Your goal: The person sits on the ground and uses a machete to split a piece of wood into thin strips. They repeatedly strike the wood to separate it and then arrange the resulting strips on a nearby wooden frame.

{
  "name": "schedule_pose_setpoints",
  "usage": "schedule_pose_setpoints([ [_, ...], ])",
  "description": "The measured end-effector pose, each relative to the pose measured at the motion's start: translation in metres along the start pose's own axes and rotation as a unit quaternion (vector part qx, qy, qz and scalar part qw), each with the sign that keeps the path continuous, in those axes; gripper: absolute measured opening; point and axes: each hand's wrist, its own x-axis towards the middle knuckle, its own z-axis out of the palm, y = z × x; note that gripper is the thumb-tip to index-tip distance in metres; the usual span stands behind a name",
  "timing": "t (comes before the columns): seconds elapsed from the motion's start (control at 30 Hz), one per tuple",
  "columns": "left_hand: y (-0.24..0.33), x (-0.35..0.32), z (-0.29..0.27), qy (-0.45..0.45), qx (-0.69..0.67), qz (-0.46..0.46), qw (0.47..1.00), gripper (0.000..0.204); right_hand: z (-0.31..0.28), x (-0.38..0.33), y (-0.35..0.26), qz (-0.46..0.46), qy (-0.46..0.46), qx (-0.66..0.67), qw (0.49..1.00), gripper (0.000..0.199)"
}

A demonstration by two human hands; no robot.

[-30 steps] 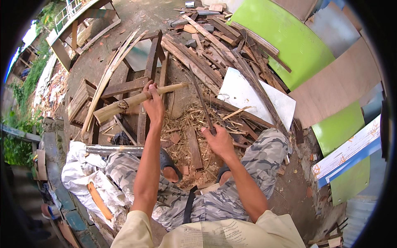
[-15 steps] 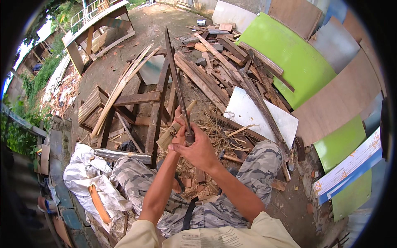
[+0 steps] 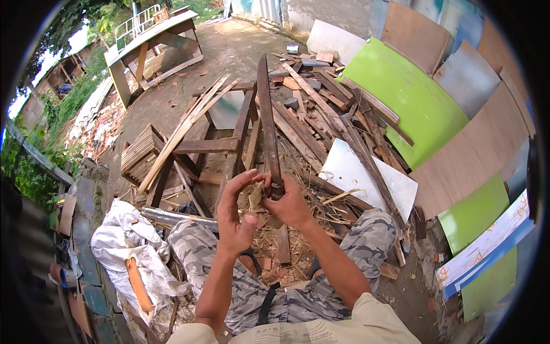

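Note:
My right hand (image 3: 290,202) is closed around the handle of a machete (image 3: 267,123). Its long, dark, worn blade points up and away from me. Close beside it, my left hand (image 3: 234,215) curls its fingers around a short, pale piece of wood (image 3: 256,196), seen nearly end-on against the machete's handle. The left thumb stands away from the fingers, and part of the wood is hidden by both hands. Both hands are above the gap between my knees, over wood shavings and chips.
Ahead stands a dark wooden frame (image 3: 206,145) with pale strips (image 3: 186,129) leaning on it. A heap of scrap wood (image 3: 326,97) lies ahead to the right, near a white sheet (image 3: 372,178) and a green panel (image 3: 409,94). A white sack (image 3: 123,241) lies at my left.
The piece of wood has turned from lying slantwise to nearly end-on. My left hand has turned with it, its thumb now apart. The machete stands slightly farther right, and the view has shifted.

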Motion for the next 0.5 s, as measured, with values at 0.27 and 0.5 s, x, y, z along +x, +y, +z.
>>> schedule_pose_setpoints([
  [0.27,-0.007,0.004,0.035,0.108,-0.206,0.059,0.971,0.049,0.013,0.003,0.032,-0.074,0.024,-0.036,0.996,0.031],
  [0.5,-0.034,0.010,0.034,0.084,-0.203,0.097,0.971,0.050,0.002,0.019,0.031,-0.101,0.032,-0.110,0.988,0.030],
])
